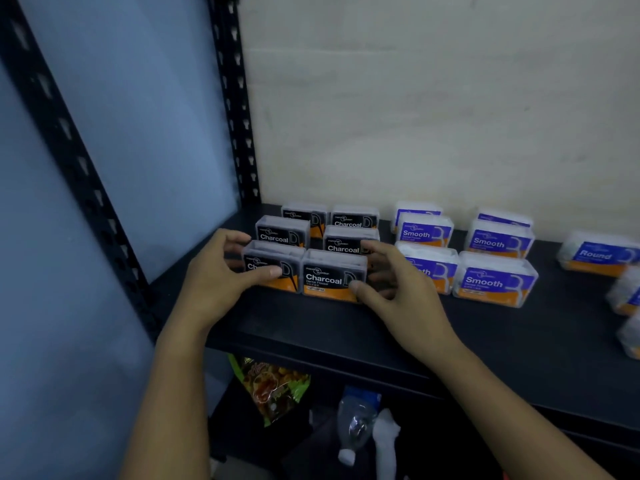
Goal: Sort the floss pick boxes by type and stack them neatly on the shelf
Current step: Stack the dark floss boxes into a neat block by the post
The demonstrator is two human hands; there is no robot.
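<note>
Two hands reach onto the shelf (pixel 311 327): the left hand (pixel 221 275) pinches the left Charcoal box (pixel 272 253), thumb on its label; the right hand (pixel 398 289) clasps the right Charcoal box (pixel 330 277) just beside it.

Black flat metal shelf (pixel 311 323), with a black slotted upright post (pixel 235 98) at its back left corner. On the left stand six clear plastic floss pick boxes with black-and-orange Charcoal labels (pixel 348 240), upright, two columns by three rows, labels to the front. The front-left Charcoal box (pixel 270 252) and front-right Charcoal box (pixel 332 277) touch side by side. Just right are clear boxes with purple-and-orange Smooth labels (pixel 495 280), two columns, back ones partly hidden. Farther right is one clear box with a blue-and-orange Round label (pixel 601 254). Blurred clear boxes (pixel 627 296) sit at the right edge, labels unreadable.
</note>
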